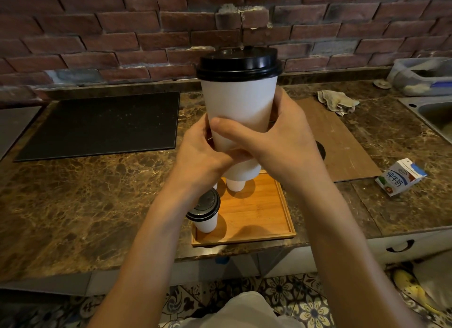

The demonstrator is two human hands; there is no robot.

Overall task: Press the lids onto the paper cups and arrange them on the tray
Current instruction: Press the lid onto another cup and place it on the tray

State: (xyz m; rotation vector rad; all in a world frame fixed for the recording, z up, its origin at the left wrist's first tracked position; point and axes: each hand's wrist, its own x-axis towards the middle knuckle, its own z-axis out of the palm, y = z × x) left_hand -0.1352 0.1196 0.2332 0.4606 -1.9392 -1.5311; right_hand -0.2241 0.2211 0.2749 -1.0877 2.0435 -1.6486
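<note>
A tall white paper cup (238,102) with a black lid (238,62) on top is raised in the air above the counter. My left hand (200,154) and my right hand (281,142) both grip its lower half, fingers and thumbs wrapped round it. Below, a wooden tray (259,217) lies on the marble counter. A lidded white cup (206,212) stands at the tray's front left corner. Another white cup (235,184) stands at the tray's back, its top hidden behind my hands.
A black mat (102,124) lies at the left. A wooden board (337,142) and a rag (338,102) sit at the right, with a milk carton (398,177) on its side, a sink (435,115) and a plastic box (423,76) beyond. A brick wall (122,29) backs the counter.
</note>
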